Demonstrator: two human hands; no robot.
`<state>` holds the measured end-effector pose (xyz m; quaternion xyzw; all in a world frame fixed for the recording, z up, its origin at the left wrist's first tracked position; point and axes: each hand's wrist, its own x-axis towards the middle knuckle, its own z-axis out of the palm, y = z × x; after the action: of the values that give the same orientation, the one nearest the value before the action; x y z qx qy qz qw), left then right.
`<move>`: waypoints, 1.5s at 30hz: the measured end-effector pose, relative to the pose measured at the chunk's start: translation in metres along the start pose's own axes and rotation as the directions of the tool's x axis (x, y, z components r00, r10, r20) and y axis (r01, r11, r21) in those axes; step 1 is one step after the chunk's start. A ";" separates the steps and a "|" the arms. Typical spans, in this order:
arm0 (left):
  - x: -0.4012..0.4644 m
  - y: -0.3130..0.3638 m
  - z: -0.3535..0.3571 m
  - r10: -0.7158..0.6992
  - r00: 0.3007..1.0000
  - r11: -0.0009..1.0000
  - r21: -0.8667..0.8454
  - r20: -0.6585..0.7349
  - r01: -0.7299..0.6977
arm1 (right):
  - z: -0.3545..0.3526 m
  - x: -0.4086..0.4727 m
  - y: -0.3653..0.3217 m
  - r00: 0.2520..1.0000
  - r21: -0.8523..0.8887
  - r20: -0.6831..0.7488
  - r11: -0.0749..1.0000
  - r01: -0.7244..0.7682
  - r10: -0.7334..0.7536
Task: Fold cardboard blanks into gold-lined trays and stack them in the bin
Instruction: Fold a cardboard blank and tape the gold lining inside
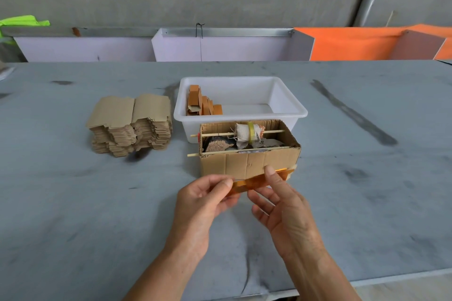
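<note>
Hands meet low in my view over the grey surface (73,203), both working one gold-lined blank (254,182). My left hand (203,200) pinches the blank's left end, thumb on top and fingers curled under it. My right hand (281,205) holds the middle and right part, thumb pressed on the upper edge and the fingers spread loosely beneath. The blank is held off the surface, tilted up to the right, just in front of the brown cardboard box (249,164); I cannot tell whether it touches the box's front wall.

That open-topped box carries two thin wooden sticks (274,131) pushed across it. The rear stick runs through a roll wrapped in pale cloth (245,134) with a yellow band around it. Under the roll I see grey and brown scraps that I cannot identify.

Behind the box and touching or nearly touching it stands the white plastic bin (288,105). Its left end holds a small group of folded orange-gold trays (203,104), standing on edge and leaning together; the rest of the bin floor shows white.

Left of the bin, near but apart from it, sits the stack of flat cardboard blanks (129,127), brown side up, in two piles side by side with ragged edges.

Beyond the surface I see lilac panels (220,49) and an orange panel (354,44) against a concrete wall.
</note>
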<state>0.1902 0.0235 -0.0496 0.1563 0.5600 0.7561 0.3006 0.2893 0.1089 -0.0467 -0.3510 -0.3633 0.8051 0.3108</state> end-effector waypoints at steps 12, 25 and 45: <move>-0.002 0.007 0.001 0.095 0.994 0.984 0.145 0.045 -0.101 | 0.000 0.006 -0.004 0.999 -0.026 -0.028 0.999 0.026 -0.027; 0.004 0.016 0.007 0.057 0.998 0.980 0.190 -0.025 -0.052 | 0.019 0.008 -0.021 0.996 -0.255 -0.039 0.965 0.062 -0.075; 0.050 0.067 0.018 0.046 0.983 0.999 0.035 -0.180 -0.041 | 0.080 0.041 -0.058 0.992 -0.393 0.108 0.914 0.103 -0.066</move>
<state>0.1432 0.0556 0.0144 0.1038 0.5930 0.7648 0.2294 0.2168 0.1421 0.0254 -0.3533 -0.5481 0.7156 0.2503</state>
